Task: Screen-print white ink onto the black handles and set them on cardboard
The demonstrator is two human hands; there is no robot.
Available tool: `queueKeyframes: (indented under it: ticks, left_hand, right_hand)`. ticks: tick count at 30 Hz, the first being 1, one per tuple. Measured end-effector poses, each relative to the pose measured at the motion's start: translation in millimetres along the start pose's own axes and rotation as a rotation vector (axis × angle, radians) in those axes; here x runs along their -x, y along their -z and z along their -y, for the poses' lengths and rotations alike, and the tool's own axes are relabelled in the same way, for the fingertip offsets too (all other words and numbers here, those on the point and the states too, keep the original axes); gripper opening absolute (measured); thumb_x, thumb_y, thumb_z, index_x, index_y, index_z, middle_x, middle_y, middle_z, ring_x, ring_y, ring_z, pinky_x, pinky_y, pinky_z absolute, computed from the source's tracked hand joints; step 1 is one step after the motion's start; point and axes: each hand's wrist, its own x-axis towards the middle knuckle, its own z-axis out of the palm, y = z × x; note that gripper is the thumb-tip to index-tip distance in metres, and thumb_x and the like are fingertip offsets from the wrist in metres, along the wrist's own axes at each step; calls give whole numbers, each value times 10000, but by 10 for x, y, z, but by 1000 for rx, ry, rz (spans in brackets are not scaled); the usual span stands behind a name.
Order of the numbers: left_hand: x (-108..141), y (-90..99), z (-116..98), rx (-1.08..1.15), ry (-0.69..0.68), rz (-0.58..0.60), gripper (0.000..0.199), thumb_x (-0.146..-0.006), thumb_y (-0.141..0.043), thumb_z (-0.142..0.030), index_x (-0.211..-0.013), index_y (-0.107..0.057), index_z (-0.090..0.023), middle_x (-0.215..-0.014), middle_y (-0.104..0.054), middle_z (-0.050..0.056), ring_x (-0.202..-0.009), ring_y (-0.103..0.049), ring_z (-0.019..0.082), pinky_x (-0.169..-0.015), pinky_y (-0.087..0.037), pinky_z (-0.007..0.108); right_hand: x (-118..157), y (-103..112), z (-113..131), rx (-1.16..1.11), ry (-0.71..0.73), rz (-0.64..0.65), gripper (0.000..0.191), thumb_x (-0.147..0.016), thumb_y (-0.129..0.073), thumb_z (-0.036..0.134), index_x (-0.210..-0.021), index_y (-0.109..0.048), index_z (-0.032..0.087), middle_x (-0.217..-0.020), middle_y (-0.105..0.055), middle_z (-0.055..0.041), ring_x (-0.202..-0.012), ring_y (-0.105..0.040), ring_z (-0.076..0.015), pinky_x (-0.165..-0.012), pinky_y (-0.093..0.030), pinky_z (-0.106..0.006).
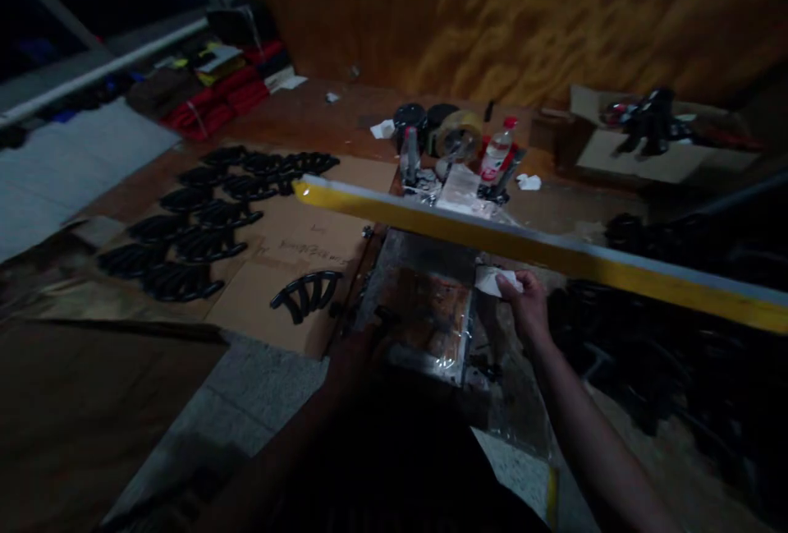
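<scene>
Between thumb and fingers, my right hand [528, 301] pinches a crumpled white piece of paper or cloth [492, 280], just right of a plastic-wrapped work board [424, 303]. At the board's near left side is my left hand [357, 359], deep in shadow; its fingers are too dark to make out. A small dark piece [387, 317] shows by its fingertips, and whether it is held is unclear. Left of the board, one black curved part with several prongs [308, 293] lies alone on cardboard [252, 303]. Rows of similar black parts [185, 229] lie beyond it.
A long yellow bar [443, 225] crosses above the board. Behind it stand tape rolls [459, 137] and a clear red-capped bottle [497, 153]. An open cardboard box [640, 157] sits at back right. Dark piled parts [640, 352] lie right of my right arm.
</scene>
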Motion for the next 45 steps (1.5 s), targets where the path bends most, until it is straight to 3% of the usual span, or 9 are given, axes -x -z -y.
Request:
queueKeyframes:
  ticks: [6, 13, 20, 25, 34, 38, 41, 43, 45]
  left_hand:
    - [89, -69, 307, -160, 4, 15, 482, -965, -379, -530, -1223, -619, -200, -1073, -711, 174, -971, -685, 313, -774, -509, 376]
    - [54, -87, 353, -202, -16, 63, 471, -976, -348, -527, -1211, -613, -217, -1013, -733, 148, -938, -704, 302, -754, -524, 380]
    - [36, -127, 364, -165, -37, 93, 447, -976, -369, -501, -1223, -604, -213, -1001, -739, 148, -935, -707, 288, -759, -515, 362]
    - [40, -133, 364, -146, -51, 95, 421, -973, -399, -476, -1266, -582, -236, -1030, -738, 136, -927, -711, 271, -746, -515, 347]
    - [23, -127, 363, -180, -67, 85, 413, -978, -389, -477, -1246, -587, -233, -1022, -751, 111, -919, -719, 281, -723, -523, 351]
    - [32, -108, 351, -176, -32, 102, 443, -977, -360, -519, -1171, -622, -219, -1000, -746, 127, -913, -717, 287, -717, -523, 355]
    - [27, -106, 362, -183, -8, 111, 470, -968, -360, -550, -1193, -616, -227, -989, -742, 137, -915, -716, 285, -726, -520, 352]
    - [21, -101, 368, -188, -14, 114, 484, -967, -350, -564, -1207, -613, -235, -994, -742, 134, -918, -716, 285, -725, -520, 350]
    - [16, -80, 360, -194, -49, 108, 492, -969, -341, -568, -1195, -620, -233, -993, -742, 130, -926, -714, 287, -725, -521, 350]
  right_hand:
    - [759, -824, 514, 3, 169, 315, 248, -809, -552, 282, -979, -711, 198, -1039, -739, -73, -981, -676, -245, -907, -525, -412]
    - [1227, -1405, 699, 322, 603, 753, 482, -814, -444, 30, -1178, -698, 221, -1261, -684, -68, -1222, -600, -208, -1085, -448, -416]
    - [1320, -1319, 594, 477, 793, 959, 538, -894, -441, 51, -1392, -565, 213, -1442, -540, -103, -1349, -492, -223, -1171, -348, -474]
    - [1352, -1099, 492, 470, 864, 981, 564, -898, -420, 50, -1430, -521, 208, -1436, -542, -98, -1367, -470, -225, -1162, -369, -486]
    - [1343, -1228, 551, 464, 814, 968, 554, -877, -448, 47, -1386, -574, 227, -1399, -581, -93, -1326, -519, -235, -1162, -370, -485]
    - [1309, -926, 528, 337, 624, 964, 445, -876, -449, 89, -1225, -685, 232, -1284, -670, -82, -1255, -578, -233, -1116, -419, -475]
    - [1200, -807, 561, 121, 164, 805, 299, -939, -460, 309, -1083, -706, 221, -960, -742, -69, -894, -704, -234, -805, -583, -414]
    - [1138, -817, 607, -60, -155, 700, 322, -901, -534, 470, -1022, -674, 207, -770, -695, -33, -619, -645, -188, -550, -542, -320]
    - [1116, -869, 669, -200, -331, 665, 376, -785, -676, 534, -959, -639, 203, -730, -657, -7, -527, -566, -145, -477, -476, -272]
